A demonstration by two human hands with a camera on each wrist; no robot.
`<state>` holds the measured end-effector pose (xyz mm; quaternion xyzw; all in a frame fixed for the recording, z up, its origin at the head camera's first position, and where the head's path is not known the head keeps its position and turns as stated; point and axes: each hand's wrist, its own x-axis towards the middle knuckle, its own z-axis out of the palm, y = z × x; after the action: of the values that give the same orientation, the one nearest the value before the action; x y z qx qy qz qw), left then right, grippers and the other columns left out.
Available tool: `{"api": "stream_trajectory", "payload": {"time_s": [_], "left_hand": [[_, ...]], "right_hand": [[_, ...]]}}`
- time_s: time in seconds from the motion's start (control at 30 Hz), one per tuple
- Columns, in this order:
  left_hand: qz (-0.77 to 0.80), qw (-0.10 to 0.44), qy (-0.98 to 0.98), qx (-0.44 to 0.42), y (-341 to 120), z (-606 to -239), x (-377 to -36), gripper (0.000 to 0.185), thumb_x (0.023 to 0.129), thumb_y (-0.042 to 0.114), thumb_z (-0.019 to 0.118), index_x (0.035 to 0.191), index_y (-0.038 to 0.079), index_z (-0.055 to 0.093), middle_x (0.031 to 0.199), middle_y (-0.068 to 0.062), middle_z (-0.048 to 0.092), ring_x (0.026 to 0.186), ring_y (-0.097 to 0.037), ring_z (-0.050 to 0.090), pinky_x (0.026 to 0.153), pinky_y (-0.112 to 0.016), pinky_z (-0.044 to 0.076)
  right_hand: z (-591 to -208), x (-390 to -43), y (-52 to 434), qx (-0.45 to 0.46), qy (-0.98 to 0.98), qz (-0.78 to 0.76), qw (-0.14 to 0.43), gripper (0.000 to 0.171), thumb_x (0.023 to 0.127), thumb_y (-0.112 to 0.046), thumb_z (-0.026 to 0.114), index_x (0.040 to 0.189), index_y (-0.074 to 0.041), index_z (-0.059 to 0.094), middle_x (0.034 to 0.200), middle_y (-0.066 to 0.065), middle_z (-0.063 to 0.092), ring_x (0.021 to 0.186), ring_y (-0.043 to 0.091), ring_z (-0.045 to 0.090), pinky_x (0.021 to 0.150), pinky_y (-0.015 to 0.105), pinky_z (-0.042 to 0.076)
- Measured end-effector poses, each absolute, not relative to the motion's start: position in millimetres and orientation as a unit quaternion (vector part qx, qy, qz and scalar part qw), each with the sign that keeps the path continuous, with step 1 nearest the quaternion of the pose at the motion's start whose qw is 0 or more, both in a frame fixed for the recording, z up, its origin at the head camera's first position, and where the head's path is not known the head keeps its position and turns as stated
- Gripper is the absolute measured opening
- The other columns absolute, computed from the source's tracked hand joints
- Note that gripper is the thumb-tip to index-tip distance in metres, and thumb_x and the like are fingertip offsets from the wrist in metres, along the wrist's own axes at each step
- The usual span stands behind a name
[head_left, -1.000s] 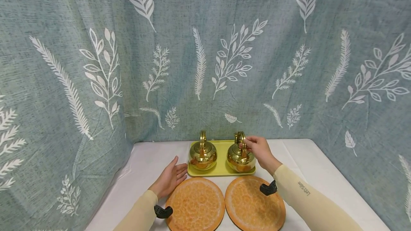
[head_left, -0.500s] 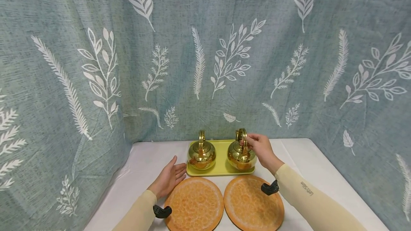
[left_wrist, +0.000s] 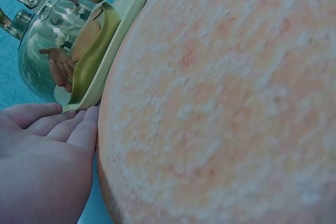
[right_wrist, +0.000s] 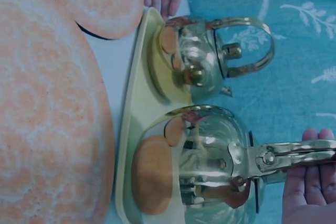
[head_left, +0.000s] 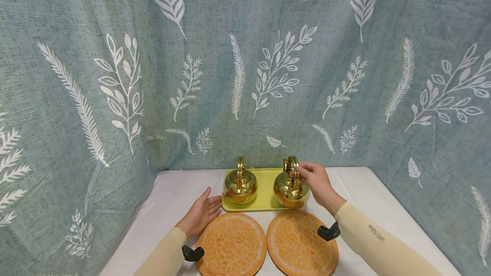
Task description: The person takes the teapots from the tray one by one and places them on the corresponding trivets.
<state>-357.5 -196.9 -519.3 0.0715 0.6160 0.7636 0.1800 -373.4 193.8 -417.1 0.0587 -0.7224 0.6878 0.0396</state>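
My right hand [head_left: 315,181] holds the arched handle of a shiny gold teakettle [head_left: 290,195] at the right end of a yellow tray [head_left: 264,182]. In the right wrist view its fingers [right_wrist: 314,184] pass behind the handle [right_wrist: 299,156]. The kettle's round body overlaps the tray's right edge in the head view. A second gold teakettle [head_left: 241,187] stands upright on the tray's left end, its handle raised. My left hand [head_left: 203,212] lies with straight fingers at the tray's front left corner. In the left wrist view, the fingertips are right at the tray's rim [left_wrist: 86,100].
Two round orange mats, a left mat [head_left: 232,244] and a right mat [head_left: 303,242], lie side by side in front of the tray. White cloth [head_left: 180,186] covers the table. A blue-green leaf-patterned curtain [head_left: 215,97] stands behind and at both sides.
The right kettle, in my right hand, has shifted slightly right along the tray; it rose a little, then came back down. The left hand and the left kettle stay in place.
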Motion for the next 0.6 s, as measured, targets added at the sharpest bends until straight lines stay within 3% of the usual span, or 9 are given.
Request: {"api": "stream_trajectory", "payload": {"time_s": [0.3,0.6], "left_hand": [[0.763,0.179,0.616,0.071,-197,-520,-358,0.108,0.112,0.07,0.035,0.163,-0.022,0.008,0.173,-0.04,0.004,0.162,-0.05,0.006,0.132,-0.056,0.016],[0.768,0.18,0.61,0.07,-197,-524,-361,0.107,0.113,0.068,0.033,0.163,-0.022,0.007,0.172,-0.04,0.002,0.162,-0.05,0.004,0.132,-0.056,0.014]], "right_hand": [[-411,-354,198,0.068,-0.72,0.689,0.038,0.028,0.114,-0.009,0.058,0.128,0.014,0.067,0.109,0.022,0.079,0.104,0.022,0.076,0.092,0.03,0.061],[-404,-333,195,0.092,-0.711,0.696,0.033,0.03,0.115,-0.007,0.056,0.128,0.019,0.064,0.1,0.013,0.079,0.097,0.016,0.076,0.091,0.029,0.061]]}}
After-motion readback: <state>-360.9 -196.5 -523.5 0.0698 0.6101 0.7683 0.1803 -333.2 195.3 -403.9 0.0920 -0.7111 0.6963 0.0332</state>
